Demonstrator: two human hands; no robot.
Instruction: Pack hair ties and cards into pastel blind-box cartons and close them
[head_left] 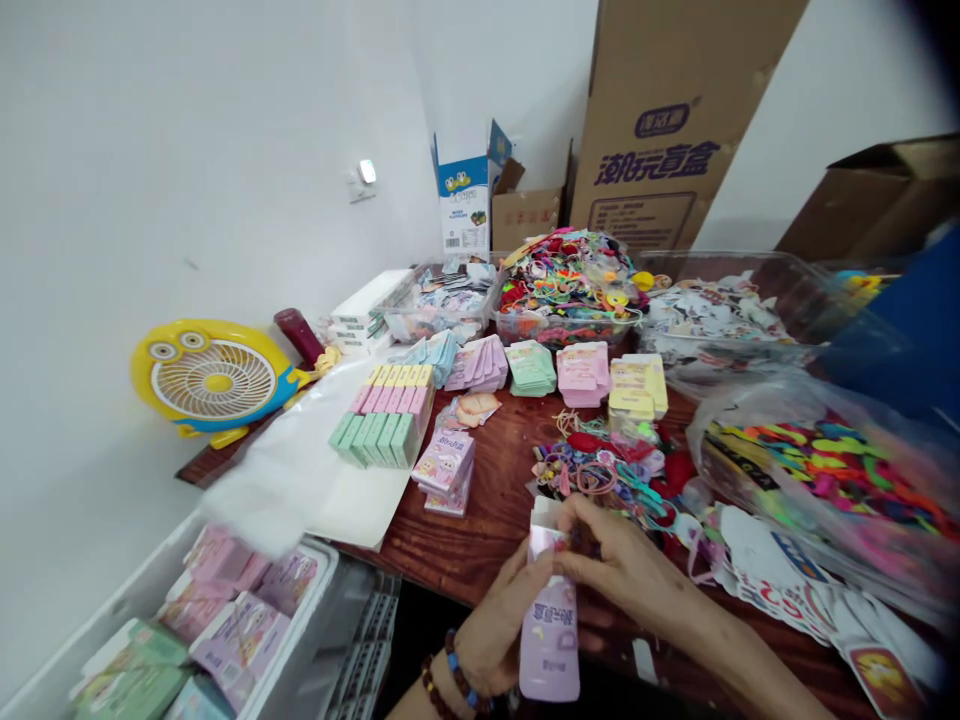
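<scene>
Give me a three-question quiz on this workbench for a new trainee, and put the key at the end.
1. Which hand has beaded bracelets at its wrist?

2. True or false: the yellow-and-blue fan is to the left of the block of small boxes in the picture.

3. In that block, which colour is the row nearest the person?
a) yellow
b) pink
c) green

Key: 1. The left hand, which is holding a lilac box. 2. True. 3. c, green.
</scene>
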